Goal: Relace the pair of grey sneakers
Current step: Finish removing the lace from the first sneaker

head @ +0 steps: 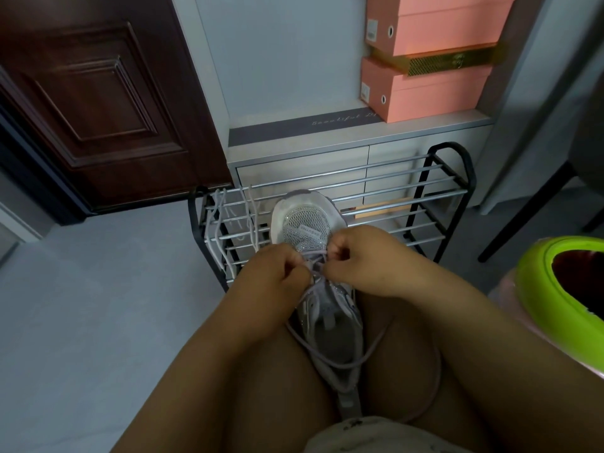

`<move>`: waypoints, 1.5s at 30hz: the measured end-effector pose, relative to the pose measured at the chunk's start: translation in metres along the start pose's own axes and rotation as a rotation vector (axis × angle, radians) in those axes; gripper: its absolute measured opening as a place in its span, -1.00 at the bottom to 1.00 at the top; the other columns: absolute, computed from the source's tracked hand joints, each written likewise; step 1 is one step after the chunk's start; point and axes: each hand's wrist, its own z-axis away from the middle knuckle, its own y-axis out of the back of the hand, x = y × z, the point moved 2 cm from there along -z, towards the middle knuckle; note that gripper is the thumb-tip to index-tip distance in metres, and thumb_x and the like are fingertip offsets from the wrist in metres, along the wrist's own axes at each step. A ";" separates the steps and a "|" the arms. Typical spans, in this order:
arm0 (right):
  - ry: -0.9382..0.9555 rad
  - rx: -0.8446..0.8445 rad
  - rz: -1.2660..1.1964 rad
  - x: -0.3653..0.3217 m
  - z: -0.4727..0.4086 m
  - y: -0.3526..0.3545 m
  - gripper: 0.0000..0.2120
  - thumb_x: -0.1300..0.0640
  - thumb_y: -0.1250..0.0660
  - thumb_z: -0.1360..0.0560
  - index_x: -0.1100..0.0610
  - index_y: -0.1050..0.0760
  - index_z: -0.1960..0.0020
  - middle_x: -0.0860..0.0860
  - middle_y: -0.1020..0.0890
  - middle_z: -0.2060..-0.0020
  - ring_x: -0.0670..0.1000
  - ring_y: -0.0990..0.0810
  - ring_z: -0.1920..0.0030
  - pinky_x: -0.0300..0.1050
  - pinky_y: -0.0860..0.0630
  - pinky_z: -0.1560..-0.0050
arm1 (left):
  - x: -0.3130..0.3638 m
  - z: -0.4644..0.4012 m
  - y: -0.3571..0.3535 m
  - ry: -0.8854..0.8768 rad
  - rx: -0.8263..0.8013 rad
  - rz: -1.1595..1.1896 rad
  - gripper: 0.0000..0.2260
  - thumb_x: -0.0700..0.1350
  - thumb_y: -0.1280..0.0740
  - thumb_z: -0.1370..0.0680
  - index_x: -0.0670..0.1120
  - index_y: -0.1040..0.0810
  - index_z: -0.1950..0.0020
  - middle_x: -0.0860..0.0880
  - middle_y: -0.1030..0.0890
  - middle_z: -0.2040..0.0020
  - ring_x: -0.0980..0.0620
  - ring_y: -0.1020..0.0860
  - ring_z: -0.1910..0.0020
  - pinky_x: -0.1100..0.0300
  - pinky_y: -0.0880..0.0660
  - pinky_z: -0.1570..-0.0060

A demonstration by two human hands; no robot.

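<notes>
Here, both hands work the lace at the mid-eyelets of one grey sneaker [318,273].

The sneaker lies between the person's knees, long axis running away from the body, toe pointing forward onto the black shoe rack [434,191], heel nearest the body. Left hand [277,273] and right hand [359,259] each have fingers curled, pinching the lilac lace [330,366]; its loose ends loop back over the shoe opening and right thigh. A second lace [217,230] hangs over the rack's left bars. Pink shoeboxes [431,83] sit stacked on the cabinet behind.
</notes>
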 end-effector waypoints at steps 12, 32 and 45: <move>-0.044 -0.135 -0.350 0.019 0.008 0.019 -0.71 0.31 -0.35 -0.34 0.07 -0.40 0.48 -0.15 -0.37 0.56 -0.19 -0.31 0.51 -0.34 -0.25 0.43 | -0.007 0.003 0.019 0.061 -0.094 0.334 -0.76 -0.22 -0.36 -0.48 -0.20 -0.45 0.38 0.00 -0.49 0.36 0.11 -0.46 0.37 0.28 -0.41 0.31; 0.039 0.287 -1.267 0.034 0.014 0.044 -0.77 0.43 -0.22 -0.39 0.12 -0.35 0.21 -0.05 -0.42 0.57 -0.10 -0.36 0.55 -0.14 -0.54 0.24 | -0.033 0.009 0.045 0.211 0.141 0.534 -0.74 -0.14 -0.30 -0.54 -0.09 -0.58 0.36 -0.02 -0.36 0.51 0.10 -0.28 0.53 0.28 -0.31 0.51; 0.129 0.137 -0.059 0.038 0.017 0.026 -0.92 -0.07 -0.41 -0.33 -0.13 -0.61 0.19 -0.09 -0.42 0.35 -0.19 -0.41 0.32 -0.27 -0.32 0.27 | -0.025 0.009 0.030 0.102 -0.050 -0.015 -0.85 0.07 -0.40 -0.46 0.11 -0.63 0.30 0.08 -0.65 0.31 0.17 -0.58 0.29 0.21 -0.51 0.25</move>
